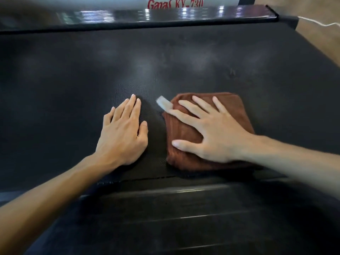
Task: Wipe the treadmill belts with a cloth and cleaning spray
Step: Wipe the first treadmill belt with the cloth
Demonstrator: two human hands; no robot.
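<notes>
On the near rail (165, 199): nothing | belt (73, 80): left hand (123, 137) flat, fingers straight, bracing | right hand (211, 133) spread flat on cloth (237, 109), beside left | advice: press evenly, overlap strokes | far: dull patches likely unwiped; spray unseen

tan floor (316, 34) shows just right of the white panel (110, 1), thin white cable (320, 23) lying across it
</notes>
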